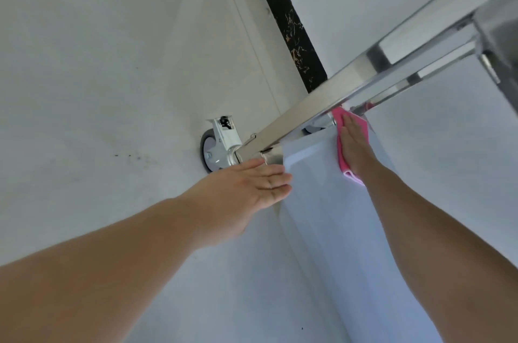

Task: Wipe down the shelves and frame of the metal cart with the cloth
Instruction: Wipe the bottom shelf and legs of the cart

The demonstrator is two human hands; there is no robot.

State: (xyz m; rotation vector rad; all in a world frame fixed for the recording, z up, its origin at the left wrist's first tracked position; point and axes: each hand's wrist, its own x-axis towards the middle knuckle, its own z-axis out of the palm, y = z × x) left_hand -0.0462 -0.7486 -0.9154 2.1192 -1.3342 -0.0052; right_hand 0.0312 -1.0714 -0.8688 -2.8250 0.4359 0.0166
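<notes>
The metal cart's bottom shelf (316,174) is a pale shiny sheet running from the middle toward the lower right. A steel frame post (302,110) slants up to the right above it. My right hand (354,143) lies flat with straight fingers, pressing a pink cloth (340,152) onto the far end of the shelf near the post. My left hand (252,185) is open, palm down, fingertips resting on the shelf's left corner edge by the post's foot.
A grey caster wheel (208,153) with a metal bracket and brake sits under the left corner on the pale floor. A black marble strip (288,20) crosses the floor behind. The cart's upper rails (420,42) and upper shelf fill the top right.
</notes>
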